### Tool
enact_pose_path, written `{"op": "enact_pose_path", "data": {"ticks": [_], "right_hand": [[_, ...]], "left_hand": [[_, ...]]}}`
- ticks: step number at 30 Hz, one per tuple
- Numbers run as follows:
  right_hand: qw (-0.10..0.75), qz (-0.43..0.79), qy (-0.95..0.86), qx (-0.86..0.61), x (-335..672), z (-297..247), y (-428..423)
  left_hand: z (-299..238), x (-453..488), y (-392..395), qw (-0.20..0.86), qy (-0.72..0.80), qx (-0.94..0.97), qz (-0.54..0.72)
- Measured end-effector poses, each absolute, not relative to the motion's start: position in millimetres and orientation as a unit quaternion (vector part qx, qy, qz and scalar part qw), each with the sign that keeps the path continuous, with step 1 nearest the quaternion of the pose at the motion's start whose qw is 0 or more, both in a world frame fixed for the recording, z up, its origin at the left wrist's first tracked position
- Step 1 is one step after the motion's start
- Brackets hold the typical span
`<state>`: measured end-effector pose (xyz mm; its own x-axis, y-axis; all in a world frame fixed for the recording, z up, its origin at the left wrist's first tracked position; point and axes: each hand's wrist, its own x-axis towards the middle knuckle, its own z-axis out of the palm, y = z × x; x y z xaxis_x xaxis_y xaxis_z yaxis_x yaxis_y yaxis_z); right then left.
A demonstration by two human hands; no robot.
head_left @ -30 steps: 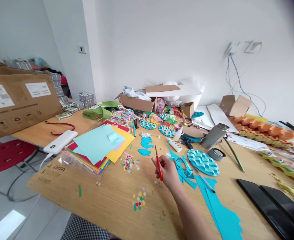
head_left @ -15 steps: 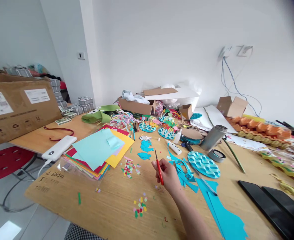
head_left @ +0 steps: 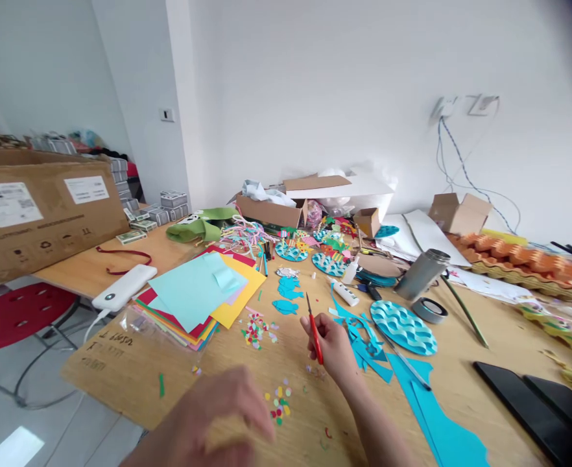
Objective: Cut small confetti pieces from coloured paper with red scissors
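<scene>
My right hand (head_left: pixel 332 344) is closed around the red handles of a pair of scissors (head_left: pixel 314 334), whose dark blades point away from me. Just beyond the blades lie blue paper fish (head_left: pixel 285 307). Low in the view my left hand (head_left: pixel 222 415) is smeared by motion; its fingers curve apart from the thumb, and nothing shows between them. Beside it is a scatter of coloured paper dots (head_left: pixel 279 403). Blue paper scraps (head_left: pixel 364 337) lie to the right of my right hand, close to a wavy blue disc (head_left: pixel 403 327).
Stacked coloured paper (head_left: pixel 183 292) and a white power bank (head_left: pixel 124 287) sit on the left. Towards the right are a glue bottle (head_left: pixel 345 293), a metal flask (head_left: pixel 421 275), a tape roll (head_left: pixel 430 310), a pen (head_left: pixel 410 367) and black phones (head_left: pixel 514 412). A large carton (head_left: pixel 47 220) stands far left.
My left hand has come into view from below, over the table's front. My right hand still holds the scissors in nearly the same place. The whole view has shifted slightly.
</scene>
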<state>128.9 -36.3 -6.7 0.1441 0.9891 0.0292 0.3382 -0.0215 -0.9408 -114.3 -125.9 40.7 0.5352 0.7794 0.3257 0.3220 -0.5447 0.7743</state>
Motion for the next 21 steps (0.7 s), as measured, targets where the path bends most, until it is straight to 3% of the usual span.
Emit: {"op": "enact_pose_path", "data": {"ticks": [7, 21], "right_hand": [[0.435, 0.358, -0.547, -0.619, 130, -9, -36], [0.433, 0.344, -0.555, -0.622, 133, -6, -37]], "left_hand": [[8, -93, -48, 0.105, 0.545, 0.799, 0.232], [-19, -82, -33, 0.057, 0.515, 0.844, 0.135]]}}
